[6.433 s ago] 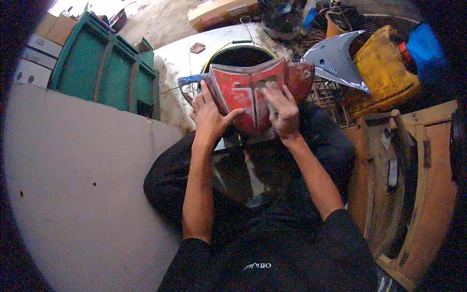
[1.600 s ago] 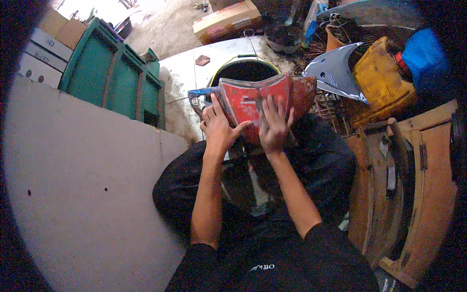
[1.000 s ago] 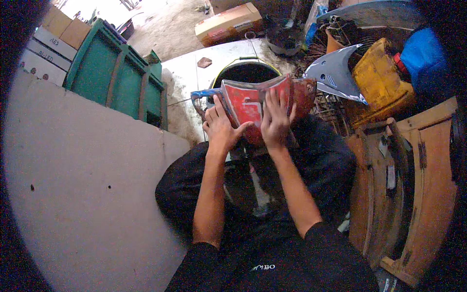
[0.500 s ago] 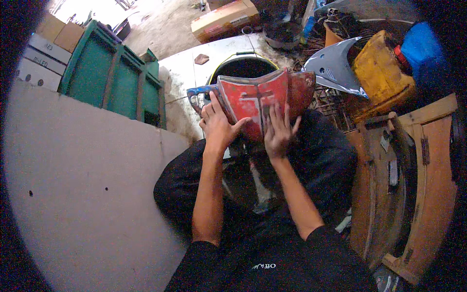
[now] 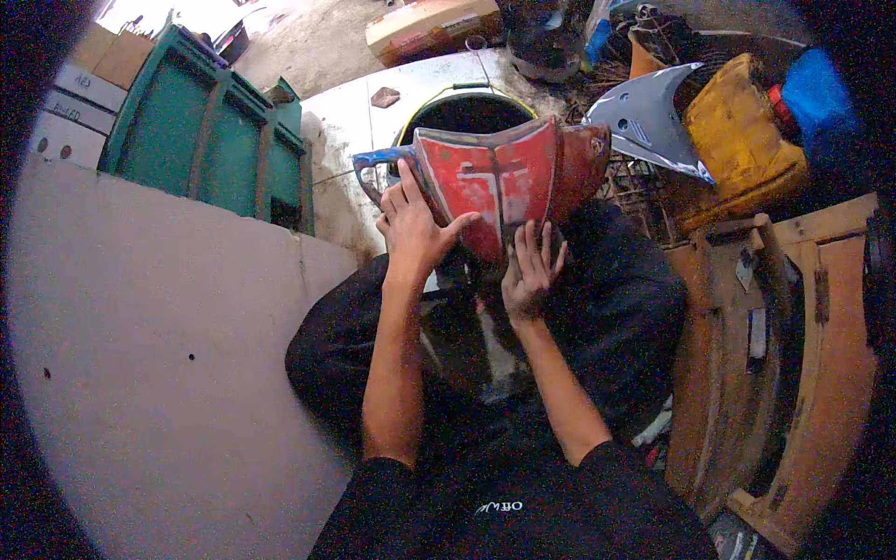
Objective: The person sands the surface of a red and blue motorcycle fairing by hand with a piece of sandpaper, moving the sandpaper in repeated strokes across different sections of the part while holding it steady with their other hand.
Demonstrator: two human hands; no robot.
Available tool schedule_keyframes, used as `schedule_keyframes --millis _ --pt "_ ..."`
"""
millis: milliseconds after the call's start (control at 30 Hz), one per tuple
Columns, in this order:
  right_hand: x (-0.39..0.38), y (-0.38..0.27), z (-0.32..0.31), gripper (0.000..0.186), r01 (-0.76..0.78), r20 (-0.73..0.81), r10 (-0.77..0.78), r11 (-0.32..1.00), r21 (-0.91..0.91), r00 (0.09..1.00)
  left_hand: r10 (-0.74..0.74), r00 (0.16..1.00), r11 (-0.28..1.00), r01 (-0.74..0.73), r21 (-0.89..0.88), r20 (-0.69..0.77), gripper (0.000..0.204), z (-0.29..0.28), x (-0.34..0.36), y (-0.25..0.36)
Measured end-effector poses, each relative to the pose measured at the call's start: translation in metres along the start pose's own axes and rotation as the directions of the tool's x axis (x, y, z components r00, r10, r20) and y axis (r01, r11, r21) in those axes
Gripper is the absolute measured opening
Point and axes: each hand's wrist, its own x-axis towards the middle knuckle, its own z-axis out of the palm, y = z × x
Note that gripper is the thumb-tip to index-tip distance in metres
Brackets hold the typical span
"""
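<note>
A worn red motorcycle fairing panel [image 5: 467,187] with grey scuffed patches and a dark centre line is propped up in front of my lap. Its left end is blue, its right end a dull dark red. My left hand [image 5: 411,219] grips the panel's left side, with its thumb lying across the red face and its fingers along the blue end. Low on the red face, just right of the centre line, my right hand [image 5: 532,271] lies with its fingers stretched out. Whether anything thin is under those fingertips, I cannot make out.
Behind the panel stands a dark bucket [image 5: 467,112] with a yellow rim on white tiles [image 5: 350,121]. A grey panel [image 5: 635,117] and a yellow jerrycan [image 5: 742,121] sit at the right, above wooden furniture [image 5: 831,308]. A green cabinet [image 5: 177,121] and a pale wall [image 5: 140,327] border the left.
My right hand has slid down the red face towards its lower part. My left hand keeps its hold, and the panel stays almost in place as the view shifts slightly.
</note>
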Motion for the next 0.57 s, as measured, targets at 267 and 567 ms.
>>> schedule_keyframes --millis 267,567 --pt "0.137 -0.015 0.001 0.037 0.019 0.035 -0.016 0.998 -0.063 0.999 -0.028 0.998 0.998 0.032 -0.061 0.058 0.133 -0.001 -0.002 0.001" --pt "0.026 0.003 0.004 0.04 0.015 0.048 -0.017 0.999 0.05 0.999 -0.023 0.998 1.0 0.024 -0.02 0.055 0.134 -0.006 0.0 0.005"
